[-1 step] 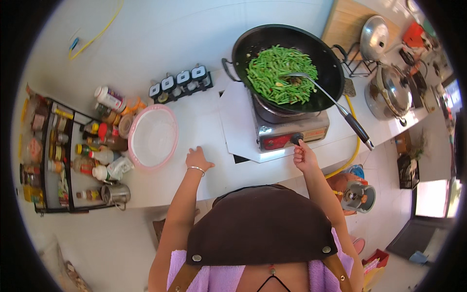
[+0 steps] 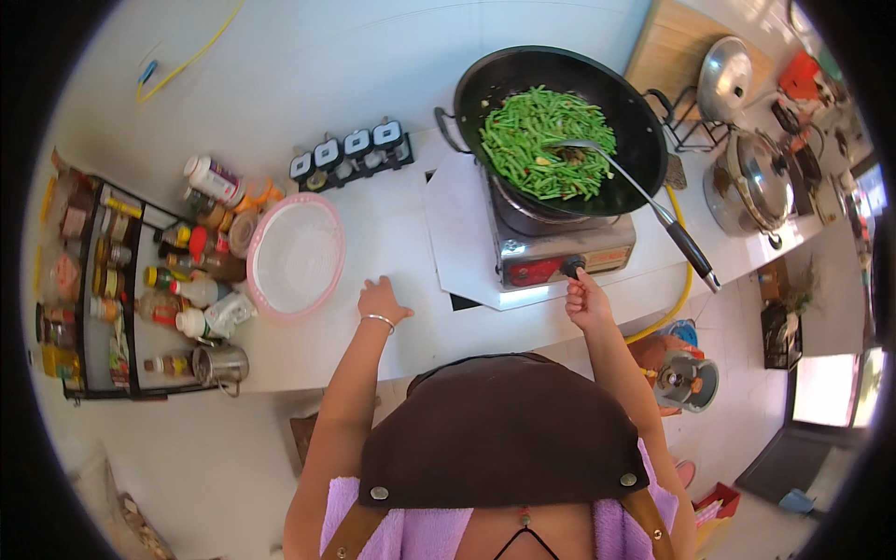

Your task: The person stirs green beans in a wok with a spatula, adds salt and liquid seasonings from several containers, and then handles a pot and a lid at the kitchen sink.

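Observation:
My right hand pinches the black control knob on the front of a silver gas stove. On the burner sits a black wok full of cut green beans with small reddish bits among them. A spatula or ladle leans in the wok, its head among the beans and its black handle out over the right front rim. Flat on the white counter rests my left hand, fingers spread, holding nothing. Just left of that hand is a pink-rimmed plastic basket.
A black rack of bottles and a metal mug stand at the left. Seasoning boxes line the wall. To the right are a steel pot, a lid, a yellow hose and, below, a gas cylinder.
The whole view has shifted slightly. Both hands stay where they were, the right one on the knob and the left one on the counter.

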{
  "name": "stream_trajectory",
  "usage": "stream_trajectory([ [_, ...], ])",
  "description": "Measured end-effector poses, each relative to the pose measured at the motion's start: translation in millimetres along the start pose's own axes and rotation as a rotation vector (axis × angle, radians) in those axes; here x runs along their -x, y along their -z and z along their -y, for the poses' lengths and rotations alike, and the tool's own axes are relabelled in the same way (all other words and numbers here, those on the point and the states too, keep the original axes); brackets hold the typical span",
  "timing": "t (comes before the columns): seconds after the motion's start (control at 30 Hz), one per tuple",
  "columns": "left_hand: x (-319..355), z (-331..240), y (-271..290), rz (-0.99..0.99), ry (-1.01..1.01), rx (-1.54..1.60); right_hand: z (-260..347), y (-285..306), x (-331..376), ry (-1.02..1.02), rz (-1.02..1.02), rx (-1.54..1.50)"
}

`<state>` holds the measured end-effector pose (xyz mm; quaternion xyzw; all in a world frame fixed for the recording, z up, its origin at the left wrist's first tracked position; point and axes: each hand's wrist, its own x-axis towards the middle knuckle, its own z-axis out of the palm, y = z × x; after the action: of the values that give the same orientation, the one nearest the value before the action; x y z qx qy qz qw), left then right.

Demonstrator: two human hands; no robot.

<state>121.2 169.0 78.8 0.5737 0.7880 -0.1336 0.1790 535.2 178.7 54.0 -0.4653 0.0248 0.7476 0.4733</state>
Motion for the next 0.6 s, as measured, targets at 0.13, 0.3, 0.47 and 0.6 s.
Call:
stream_trajectory([
  [0.13, -3, 5, -8, -0.047, -0.01, 0.017, 2, 0, 1, 0.001, -0.021, 0.04],
  [0.3, -2, 10, -19, -0.034, -0.021, 0.067, 5, -4, 5, -0.007, -0.038, 0.104],
  [0.47, 4, 12, -15, -0.06, -0.023, 0.091, 8, 7, -4, -0.038, 0.036, 0.069],
  [0.6, 3, 18, -24, -0.094, -0.036, 0.096, 4, 5, -4, 0.005, 0.026, 0.03],
])
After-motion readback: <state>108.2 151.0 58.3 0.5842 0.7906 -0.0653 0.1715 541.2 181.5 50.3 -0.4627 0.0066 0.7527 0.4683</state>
